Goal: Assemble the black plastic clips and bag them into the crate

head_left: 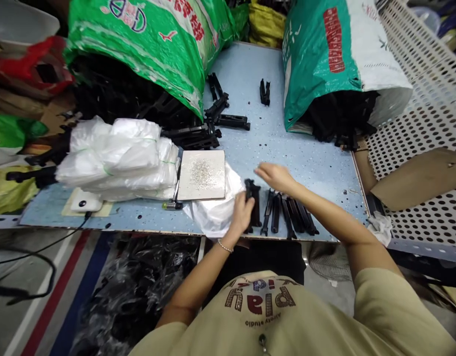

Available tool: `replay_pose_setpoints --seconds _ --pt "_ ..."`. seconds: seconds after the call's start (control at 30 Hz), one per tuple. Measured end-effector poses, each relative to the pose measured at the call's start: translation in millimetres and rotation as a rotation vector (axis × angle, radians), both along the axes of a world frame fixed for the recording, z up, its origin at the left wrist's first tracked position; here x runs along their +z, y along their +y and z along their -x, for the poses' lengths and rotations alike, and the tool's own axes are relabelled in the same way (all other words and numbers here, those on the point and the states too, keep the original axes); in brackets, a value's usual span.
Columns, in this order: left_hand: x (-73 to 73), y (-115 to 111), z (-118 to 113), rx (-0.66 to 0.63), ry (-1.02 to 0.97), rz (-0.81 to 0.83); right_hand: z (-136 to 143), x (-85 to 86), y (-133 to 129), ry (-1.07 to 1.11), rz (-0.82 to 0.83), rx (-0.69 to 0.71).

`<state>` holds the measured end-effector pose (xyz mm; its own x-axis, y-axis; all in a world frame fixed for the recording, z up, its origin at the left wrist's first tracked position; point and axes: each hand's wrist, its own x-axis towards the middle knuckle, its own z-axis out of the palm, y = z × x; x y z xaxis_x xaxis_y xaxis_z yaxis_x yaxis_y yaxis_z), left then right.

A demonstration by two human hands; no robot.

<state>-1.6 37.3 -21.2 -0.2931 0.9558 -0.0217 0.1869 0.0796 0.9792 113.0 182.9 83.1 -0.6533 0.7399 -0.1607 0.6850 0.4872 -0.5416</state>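
Observation:
My left hand [243,210], with a beaded bracelet at its wrist, is closed around one or two long black plastic parts [255,205] near the table's front edge. Above and to the right, my right hand [275,177] hovers with its fingers pressed together; whatever lies in them, if anything, is hidden. Beneath my right forearm a row of similar black plastic parts [275,212] lies side by side. Left of my hands is a pale square board [185,185] with many tiny metallic pieces [201,173] on it. White plastic film [209,217] lies partly under the board.
Stacked clear plastic bags [120,153] sit at left, beside a white device [86,201] with a cable. A green sack [139,44] and a teal-white sack [320,59] spill black parts. Loose black parts [233,121] lie farther back. Perforated metal panelling [416,89] stands right.

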Motion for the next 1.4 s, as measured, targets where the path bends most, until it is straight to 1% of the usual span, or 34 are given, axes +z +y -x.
replay_pose_setpoints --seconds 0.03,0.1,0.17,0.2,0.27,0.33,0.4,0.43,0.47,0.53,0.6,0.63,0.67,0.7,0.73,0.77,0.83,0.87,0.9,0.93,0.97,1.03,1.1,1.13,1.2,1.3,1.33,1.37,1.4 --pt "-9.5 -3.1 -11.9 -0.025 0.01 -0.01 16.1 0.7 26.7 0.015 -0.105 -0.05" --pt "-22.2 -9.7 -37.1 -0.067 0.011 -0.055 52.5 -0.1 77.4 0.026 -0.192 -0.084" --pt "-27.2 -14.1 -55.8 -0.09 0.012 -0.103 86.1 -1.8 117.7 0.033 -0.216 -0.109" --pt "-27.4 -14.8 -60.2 -0.095 0.016 -0.122 99.2 -2.4 132.5 0.056 -0.184 -0.135" --pt "-24.0 -13.4 -57.0 -0.099 0.018 -0.141 114.9 -3.1 151.2 0.105 -0.088 -0.199" --pt "-16.1 -8.4 -39.8 -0.104 -0.024 -0.116 117.1 -4.1 156.0 0.141 0.004 -0.262" --pt "-4.5 1.4 -14.8 -0.103 -0.087 -0.071 108.3 -7.6 146.8 0.161 0.079 -0.28" --pt "2.3 8.6 -1.9 -0.089 -0.134 -0.041 100.5 -10.7 136.3 0.177 0.131 -0.273" --pt "9.6 17.3 9.9 -0.053 -0.191 -0.018 90.7 -14.5 121.9 0.196 0.188 -0.258" --pt "24.5 37.1 27.4 0.046 -0.333 -0.016 65.5 -22.7 82.6 0.237 0.311 -0.209" --pt "39.3 54.0 33.7 0.11 -0.492 -0.072 34.4 -27.7 36.8 0.28 0.431 -0.142" --pt "46.7 58.8 32.7 0.108 -0.552 -0.103 18.0 -27.5 15.2 0.355 0.542 -0.074" --pt "53.9 60.4 29.6 0.083 -0.6 -0.118 2.1 -25.2 -3.4 0.409 0.603 -0.006" --pt "61.1 58.6 24.9 0.046 -0.631 -0.114 -12.6 -20.9 -17.9 0.419 0.607 0.05" --pt "68.0 53.7 19.4 0.008 -0.643 -0.099 -25.1 -15.0 -27.8 0.418 0.526 0.061" --pt "74.5 46.5 13.7 -0.029 -0.634 -0.081 -35.3 -8.2 -33.1 0.399 0.373 0.05" --pt "85.2 28.4 4.3 -0.087 -0.56 -0.066 -47.9 5.9 -32.7 0.334 -0.043 0.022" --pt "89.5 19.2 1.2 -0.107 -0.507 -0.067 -51.0 12.1 -29.2 0.297 -0.24 0.043" --pt "93.0 10.6 -0.7 -0.123 -0.454 -0.068 -52.6 17.6 -24.9 0.258 -0.395 0.095" --pt "96.0 3.0 -1.5 -0.138 -0.406 -0.066 -53.0 22.4 -20.9 0.217 -0.501 0.168" --pt "98.7 -3.6 -1.3 -0.151 -0.365 -0.064 -52.9 26.7 -18.0 0.176 -0.562 0.249" --pt "103.6 -14.2 0.7 -0.191 -0.302 -0.051 -51.8 34.0 -16.4 0.108 -0.6 0.385" --pt "107.5 -21.8 2.9 -0.236 -0.261 -0.026 -50.3 39.3 -20.6 0.083 -0.56 0.443" --pt "108.6 -24.3 3.6 -0.246 -0.248 -0.014 -49.3 40.8 -24.5 0.09 -0.517 0.434" --pt "108.0 -26.6 4.3 -0.235 -0.234 -0.001 -46.9 40.8 -34.8 0.139 -0.385 0.34" --pt "101.2 -24.1 6.3 -0.17 -0.238 -0.032 -43.4 33.7 -55.8 0.229 -0.077 0.15" --pt "98.7 -22.6 7.8 -0.144 -0.25 -0.042 -42.8 29.8 -64.2 0.234 0.004 0.122" --pt "96.7 -21.2 9.6 -0.119 -0.269 -0.047 -42.4 25.4 -73.2 0.221 0.045 0.13" --pt "95.6 -20.1 11.4 -0.096 -0.291 -0.046 -42.2 20.4 -82.8 0.195 0.037 0.169"
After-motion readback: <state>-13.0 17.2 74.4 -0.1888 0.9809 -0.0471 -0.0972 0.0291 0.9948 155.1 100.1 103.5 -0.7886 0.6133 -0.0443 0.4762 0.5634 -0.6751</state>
